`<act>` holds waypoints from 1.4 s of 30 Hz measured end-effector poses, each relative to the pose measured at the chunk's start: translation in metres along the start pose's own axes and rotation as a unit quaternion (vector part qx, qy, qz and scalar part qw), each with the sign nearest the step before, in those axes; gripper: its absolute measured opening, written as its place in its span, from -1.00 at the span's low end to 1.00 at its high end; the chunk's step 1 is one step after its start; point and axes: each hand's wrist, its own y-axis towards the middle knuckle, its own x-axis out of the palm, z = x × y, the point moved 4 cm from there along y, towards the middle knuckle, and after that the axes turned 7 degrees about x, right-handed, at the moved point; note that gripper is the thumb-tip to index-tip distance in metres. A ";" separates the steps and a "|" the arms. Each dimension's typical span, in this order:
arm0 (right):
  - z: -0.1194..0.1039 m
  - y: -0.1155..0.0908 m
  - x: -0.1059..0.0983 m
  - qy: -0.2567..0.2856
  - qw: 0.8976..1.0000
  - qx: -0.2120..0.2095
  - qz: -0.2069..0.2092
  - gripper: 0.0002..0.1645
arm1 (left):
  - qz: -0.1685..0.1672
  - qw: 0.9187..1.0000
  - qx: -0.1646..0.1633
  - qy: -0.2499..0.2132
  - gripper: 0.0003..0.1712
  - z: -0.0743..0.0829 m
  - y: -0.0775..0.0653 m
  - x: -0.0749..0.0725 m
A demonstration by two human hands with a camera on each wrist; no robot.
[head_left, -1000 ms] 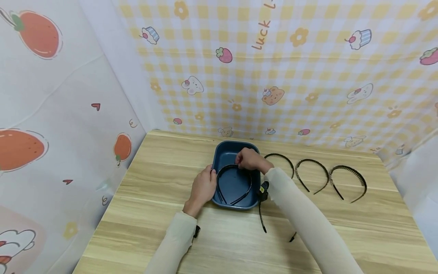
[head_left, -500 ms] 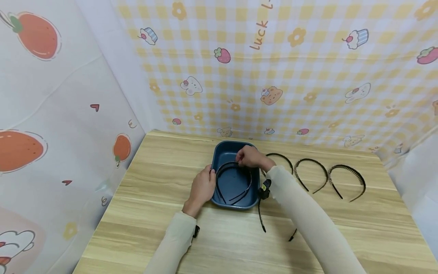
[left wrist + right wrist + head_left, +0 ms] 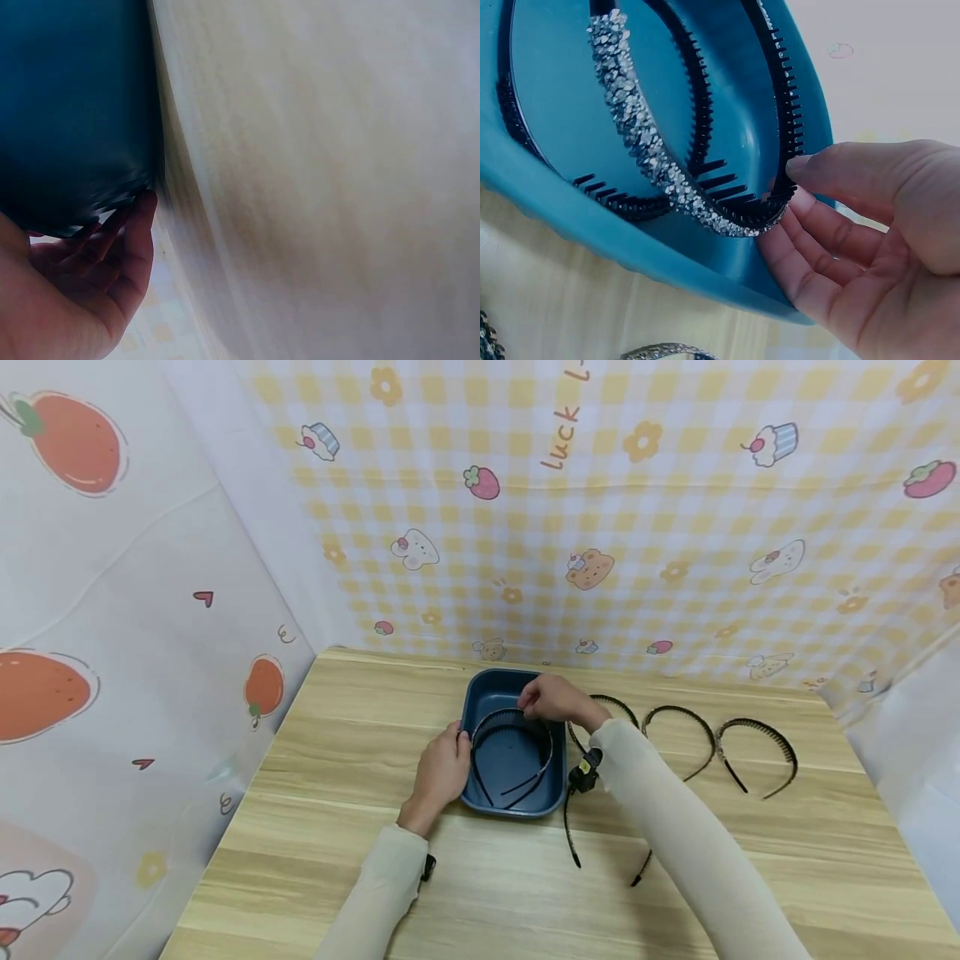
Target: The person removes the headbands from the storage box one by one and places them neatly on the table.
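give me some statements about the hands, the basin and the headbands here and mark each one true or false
1. The left hand holds the side of the blue basin. True.
2. The right hand rests flat on the table. False: it pinches a glittery headband.
3. A second headband is inside the basin. True.
4. Every headband in view is in the basin. False: other headbands lie on the table, to the basin's right.
5. The basin is upside down. False: it stands with its open side up.
6. Both sleeves are light-coloured. True.
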 end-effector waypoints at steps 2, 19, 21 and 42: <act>0.000 -0.001 -0.002 0.005 1.000 -0.001 -0.001 -0.75 | -0.001 1.000 -0.002 -0.002 -0.61 0.000 0.000 0.000; 0.006 -0.019 -0.015 0.033 0.999 -0.013 0.006 -0.78 | 0.003 1.000 0.005 -0.002 -0.61 -0.002 0.000 -0.001; 0.008 -0.022 -0.017 0.035 0.999 -0.017 0.008 -0.79 | 0.004 1.000 0.005 -0.004 -0.61 -0.002 0.000 -0.001; 0.042 -0.045 -0.036 0.042 0.999 -0.015 0.023 -0.75 | -0.002 1.000 0.006 -0.005 -0.60 -0.003 0.001 0.003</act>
